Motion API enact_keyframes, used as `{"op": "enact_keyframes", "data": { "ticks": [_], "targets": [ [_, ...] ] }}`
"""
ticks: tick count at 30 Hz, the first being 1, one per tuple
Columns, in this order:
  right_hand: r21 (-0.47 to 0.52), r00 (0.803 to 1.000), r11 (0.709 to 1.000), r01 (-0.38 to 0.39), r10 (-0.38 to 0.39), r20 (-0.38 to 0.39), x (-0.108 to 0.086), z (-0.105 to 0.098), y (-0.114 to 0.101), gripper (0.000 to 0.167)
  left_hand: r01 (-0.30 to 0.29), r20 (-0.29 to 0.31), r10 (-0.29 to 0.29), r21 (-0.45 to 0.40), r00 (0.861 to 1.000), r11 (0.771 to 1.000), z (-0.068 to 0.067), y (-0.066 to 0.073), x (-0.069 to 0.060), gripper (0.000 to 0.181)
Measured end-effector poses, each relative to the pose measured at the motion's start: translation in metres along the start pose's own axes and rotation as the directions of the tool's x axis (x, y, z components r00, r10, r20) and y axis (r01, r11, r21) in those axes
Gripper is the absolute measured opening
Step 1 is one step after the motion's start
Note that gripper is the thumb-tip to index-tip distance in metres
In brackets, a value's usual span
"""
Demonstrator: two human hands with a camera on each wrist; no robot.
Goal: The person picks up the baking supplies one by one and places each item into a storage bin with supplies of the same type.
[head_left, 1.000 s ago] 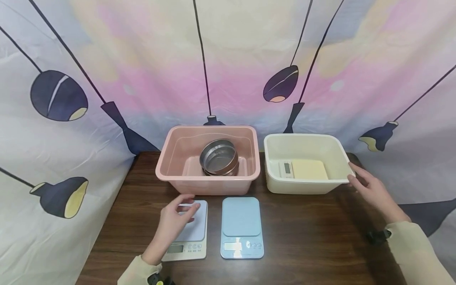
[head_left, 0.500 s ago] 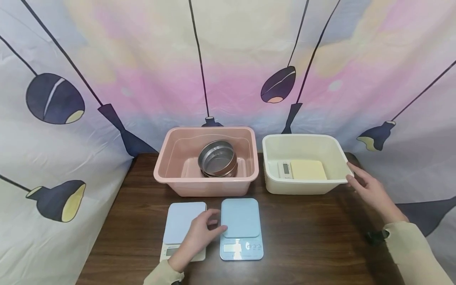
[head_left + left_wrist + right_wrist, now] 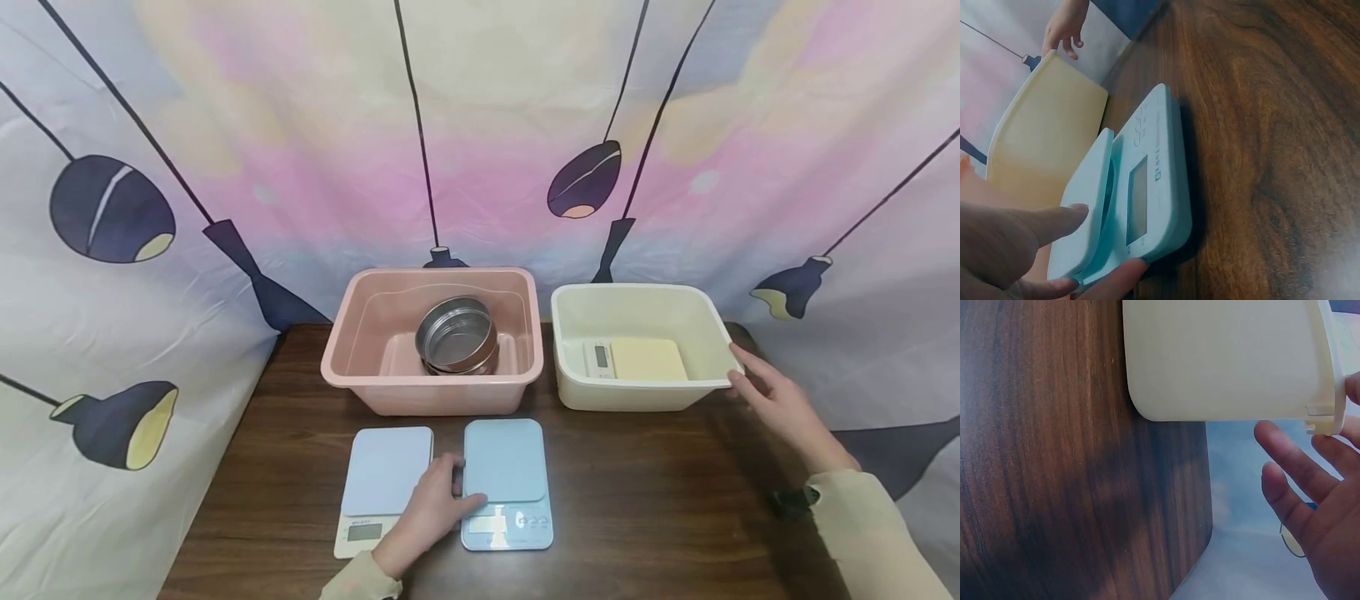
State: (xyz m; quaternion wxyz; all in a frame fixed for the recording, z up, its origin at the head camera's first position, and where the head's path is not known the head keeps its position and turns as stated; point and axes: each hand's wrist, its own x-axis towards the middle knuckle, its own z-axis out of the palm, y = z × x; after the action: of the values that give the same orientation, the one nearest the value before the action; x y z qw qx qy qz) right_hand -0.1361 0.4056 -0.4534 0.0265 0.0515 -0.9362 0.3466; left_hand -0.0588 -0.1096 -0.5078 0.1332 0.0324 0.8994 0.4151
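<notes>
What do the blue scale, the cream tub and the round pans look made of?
The blue scale: likely smooth plastic, its lower face glossy enough to mirror light. The cream tub: probably moulded plastic, satin, judging by its even colour and rounded corners. The round pans: seemingly metal, grey with shiny rims.

Your left grip [image 3: 431, 510] hides a corner of the white scale [image 3: 386, 471]. You can't read the tiny marks on the blue scale [image 3: 506, 458]. Your left sleeve [image 3: 360, 579] runs off the bottom. In the right wrist view, the top edge cuts off the cream tub [image 3: 1229, 356].
</notes>
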Motion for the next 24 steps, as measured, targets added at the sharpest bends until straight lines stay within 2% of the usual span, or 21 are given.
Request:
{"op": "enact_keyframes", "data": {
  "ticks": [9,17,24],
  "targets": [
    [0.000,1.000,1.000,-0.004,0.004,0.000,0.000,-0.001,-0.001,0.061,-0.015,-0.012,0.014,-0.009,1.000,1.000,0.006,0.001,0.002,0.043],
    [-0.002,1.000,1.000,0.008,-0.008,-0.022,-0.001,-0.001,-0.002,0.059,-0.006,0.014,0.006,-0.018,1.000,1.000,0.011,0.001,0.004,0.038],
    [-0.005,1.000,1.000,-0.002,0.002,-0.018,-0.001,-0.001,-0.003,0.059,0.005,0.063,0.005,-0.164,0.998,0.986,0.010,0.002,0.003,0.036]
  ]
}}
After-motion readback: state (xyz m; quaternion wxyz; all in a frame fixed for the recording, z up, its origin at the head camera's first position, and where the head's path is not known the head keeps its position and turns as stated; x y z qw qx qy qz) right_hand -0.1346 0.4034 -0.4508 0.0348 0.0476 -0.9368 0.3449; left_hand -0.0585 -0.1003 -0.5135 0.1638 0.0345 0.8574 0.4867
